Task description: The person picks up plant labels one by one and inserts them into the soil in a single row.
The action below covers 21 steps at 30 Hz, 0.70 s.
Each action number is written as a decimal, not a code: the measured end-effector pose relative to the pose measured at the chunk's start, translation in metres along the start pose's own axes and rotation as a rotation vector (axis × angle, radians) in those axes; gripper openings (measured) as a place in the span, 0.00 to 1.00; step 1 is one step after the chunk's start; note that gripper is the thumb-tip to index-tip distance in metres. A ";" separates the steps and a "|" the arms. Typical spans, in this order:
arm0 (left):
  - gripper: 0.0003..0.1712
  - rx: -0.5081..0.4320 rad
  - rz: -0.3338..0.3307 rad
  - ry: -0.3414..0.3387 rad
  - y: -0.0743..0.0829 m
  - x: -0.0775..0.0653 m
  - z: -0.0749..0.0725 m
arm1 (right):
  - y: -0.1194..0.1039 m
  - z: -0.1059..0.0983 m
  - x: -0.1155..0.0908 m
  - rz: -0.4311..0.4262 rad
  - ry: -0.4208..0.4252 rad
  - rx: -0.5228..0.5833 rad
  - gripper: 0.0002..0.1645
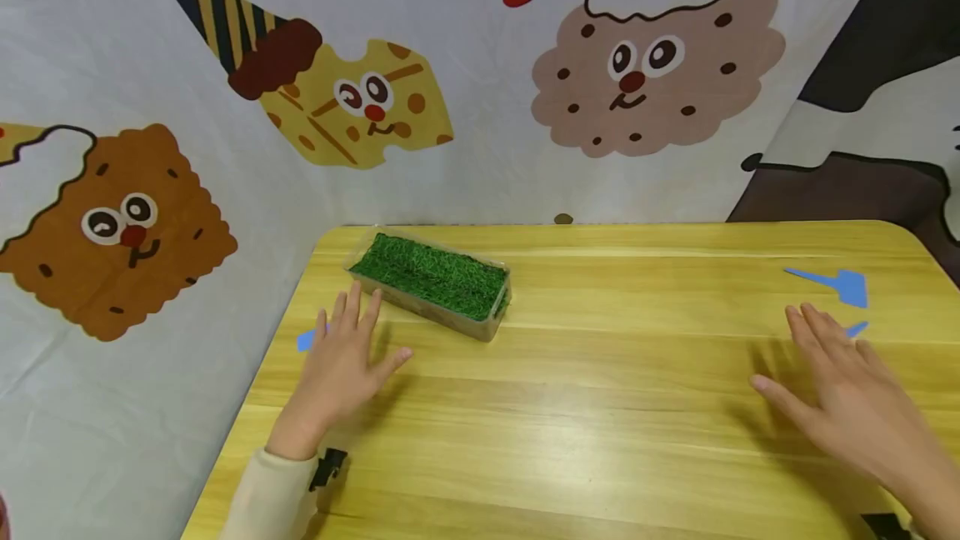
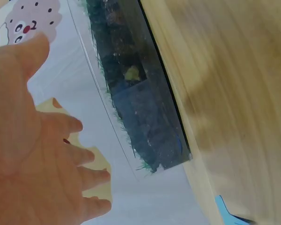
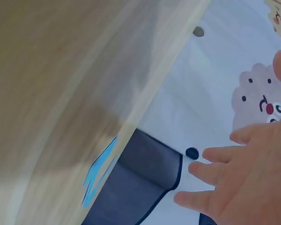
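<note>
A clear plastic box (image 1: 491,330) filled with green grass (image 1: 435,273) stands at the table's back left. My left hand (image 1: 337,373) hovers just in front of it, fingers spread, holding nothing. A blue plant label (image 1: 305,341) lies partly hidden behind that hand. In the left wrist view, dark contents show through the wall of the box (image 2: 154,108). On the right, my right hand (image 1: 847,394) is held above the table with straight fingers and nothing in it. Beyond its fingertips lies a blue plant label (image 1: 851,287); a second blue piece (image 1: 857,328) is mostly covered by the hand.
The wooden table (image 1: 585,407) has a rounded back edge against a white cloth (image 1: 480,165) printed with cartoon biscuits and cheese. More of the cloth hangs along the left side. Black straps (image 1: 327,469) sit at the wrists.
</note>
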<state>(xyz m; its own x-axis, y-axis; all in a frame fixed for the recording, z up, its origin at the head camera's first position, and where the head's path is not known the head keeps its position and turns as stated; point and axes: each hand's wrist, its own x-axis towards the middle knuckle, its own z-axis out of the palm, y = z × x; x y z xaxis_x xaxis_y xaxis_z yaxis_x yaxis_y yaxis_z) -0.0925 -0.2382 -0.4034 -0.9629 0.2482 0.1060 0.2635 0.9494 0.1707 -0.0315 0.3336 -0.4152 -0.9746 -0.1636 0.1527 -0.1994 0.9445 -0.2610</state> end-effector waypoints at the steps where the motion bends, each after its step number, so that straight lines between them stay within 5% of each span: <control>1: 0.53 -0.007 -0.001 0.014 -0.001 0.001 -0.001 | -0.003 0.000 0.001 -0.005 0.005 0.012 0.58; 15: 0.47 -0.083 -0.032 0.158 -0.019 0.025 -0.004 | -0.049 -0.003 0.027 -0.006 0.024 0.144 0.52; 21: 0.43 -0.145 -0.095 0.204 -0.029 0.036 -0.003 | -0.072 -0.001 0.037 -0.002 0.035 0.193 0.47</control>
<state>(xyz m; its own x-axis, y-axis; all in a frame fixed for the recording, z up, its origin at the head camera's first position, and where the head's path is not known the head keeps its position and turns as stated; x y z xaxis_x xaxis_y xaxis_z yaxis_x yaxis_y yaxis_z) -0.1344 -0.2574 -0.4011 -0.9558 0.1015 0.2760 0.1925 0.9254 0.3264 -0.0532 0.2601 -0.3900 -0.9708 -0.1525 0.1852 -0.2206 0.8713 -0.4383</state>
